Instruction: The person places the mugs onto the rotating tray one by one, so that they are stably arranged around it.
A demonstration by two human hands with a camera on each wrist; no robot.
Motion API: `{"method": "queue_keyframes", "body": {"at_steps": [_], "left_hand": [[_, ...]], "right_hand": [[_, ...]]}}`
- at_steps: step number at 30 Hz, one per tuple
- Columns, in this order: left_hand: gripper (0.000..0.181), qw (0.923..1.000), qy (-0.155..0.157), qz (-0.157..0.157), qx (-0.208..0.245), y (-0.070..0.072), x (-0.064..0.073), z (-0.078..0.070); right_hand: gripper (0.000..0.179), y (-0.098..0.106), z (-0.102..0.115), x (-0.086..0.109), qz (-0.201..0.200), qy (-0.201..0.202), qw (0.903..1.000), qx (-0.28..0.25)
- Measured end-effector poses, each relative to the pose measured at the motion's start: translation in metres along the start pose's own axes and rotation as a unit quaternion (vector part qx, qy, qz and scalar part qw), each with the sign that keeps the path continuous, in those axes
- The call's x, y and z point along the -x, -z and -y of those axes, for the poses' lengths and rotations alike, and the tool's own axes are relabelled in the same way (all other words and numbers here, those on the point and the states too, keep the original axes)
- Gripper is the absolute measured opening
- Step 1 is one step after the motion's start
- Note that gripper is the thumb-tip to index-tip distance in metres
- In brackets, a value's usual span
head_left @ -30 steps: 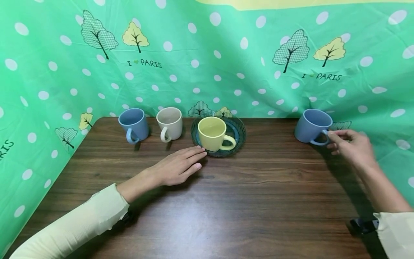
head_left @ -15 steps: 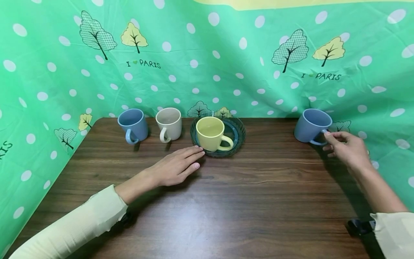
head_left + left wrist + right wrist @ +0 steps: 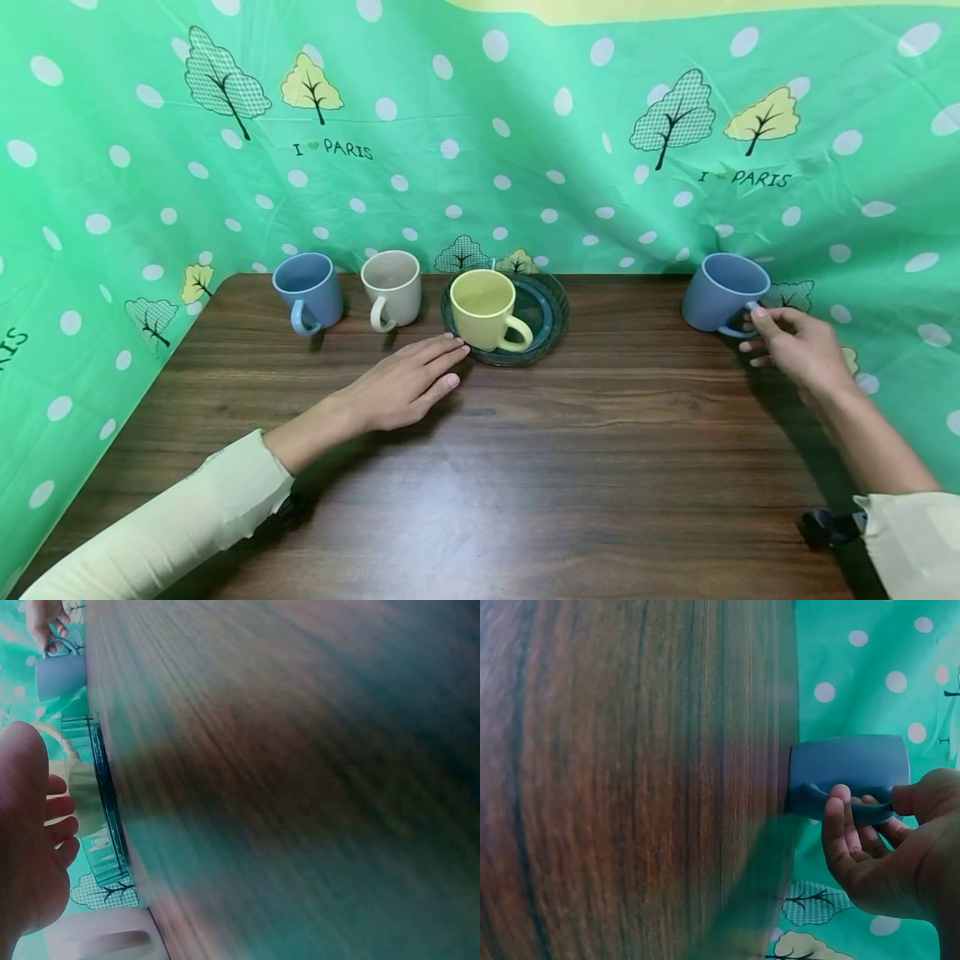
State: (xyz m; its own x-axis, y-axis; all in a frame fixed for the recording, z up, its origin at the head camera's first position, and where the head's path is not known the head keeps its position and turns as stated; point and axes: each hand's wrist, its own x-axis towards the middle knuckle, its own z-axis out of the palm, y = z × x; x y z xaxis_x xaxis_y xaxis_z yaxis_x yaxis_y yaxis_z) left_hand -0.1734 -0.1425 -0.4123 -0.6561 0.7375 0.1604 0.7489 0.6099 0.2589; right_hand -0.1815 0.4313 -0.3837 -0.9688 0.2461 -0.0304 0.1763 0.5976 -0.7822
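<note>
On the right of the head view stands a blue mug, upright on the wooden table. My right hand holds its handle, thumb on top and fingers bent under it, as the right wrist view shows at the handle. My left hand reaches in flat with relaxed, straight fingers. Its fingertips lie right at the near-left rim of a dark glass dish. Inside that dish sits a yellow mug, off to the left side, handle pointing right. In the left wrist view the dish appears beyond the left fingers.
Left of the dish stand a white mug and another blue mug, handles facing the front. A green dotted cloth hangs behind the back edge of the brown table.
The yellow mug has shifted a little to the left within the dish. My right hand has edged left, further onto the blue mug's handle. My left hand stays nearly in place.
</note>
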Motion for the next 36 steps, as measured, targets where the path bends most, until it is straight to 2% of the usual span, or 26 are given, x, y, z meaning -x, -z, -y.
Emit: {"method": "queue_keyframes", "body": {"at_steps": [5,7,13,15,18,21,24,29,36], "left_hand": [[0.056,1.0,0.002,-0.006,-0.002,-0.0013,0.0003,0.0023],[0.056,1.0,0.005,-0.007,-0.002,-0.0013,0.0002,0.0026],[0.057,0.9998,0.02,-0.008,0.001,-0.0012,0.0009,0.0029],[0.057,0.9997,0.023,-0.008,0.0,-0.0007,0.0011,0.0028],[0.057,0.9996,0.025,-0.01,-0.003,0.0,0.0008,0.0029],[0.057,0.9995,0.027,-0.013,-0.006,0.0001,0.0003,0.0033],[0.057,0.9995,0.029,-0.014,-0.007,-0.0002,0.0,0.0041],[0.057,0.9992,0.037,-0.01,-0.007,-0.001,0.0,0.0058],[0.058,0.999,0.042,-0.013,-0.005,-0.0011,0.0001,0.0072]], "right_hand": [[0.038,-0.001,0.0003,-0.0003,0.022,0.009,0.9985,-0.049],[0.031,-0.0005,0.0004,-0.0004,0.03,0.01,0.9972,-0.067],[0.031,0.0002,0.0007,0.0003,0.042,0.014,0.9957,-0.081],[0.03,-0.0006,-0.0002,0.0001,0.049,0.015,0.9933,-0.103],[0.029,-0.0018,-0.0029,-0.0006,0.066,0.018,0.9851,-0.158],[0.032,-0.0025,-0.0063,-0.0012,0.083,0.019,0.9716,-0.221],[0.038,-0.0023,-0.0085,-0.0021,0.096,0.019,0.9615,-0.257],[0.042,-0.0032,-0.0086,-0.0029,0.098,0.013,0.9571,-0.273],[0.026,-0.0063,-0.008,-0.0002,0.083,0.014,0.95,-0.301]]}}
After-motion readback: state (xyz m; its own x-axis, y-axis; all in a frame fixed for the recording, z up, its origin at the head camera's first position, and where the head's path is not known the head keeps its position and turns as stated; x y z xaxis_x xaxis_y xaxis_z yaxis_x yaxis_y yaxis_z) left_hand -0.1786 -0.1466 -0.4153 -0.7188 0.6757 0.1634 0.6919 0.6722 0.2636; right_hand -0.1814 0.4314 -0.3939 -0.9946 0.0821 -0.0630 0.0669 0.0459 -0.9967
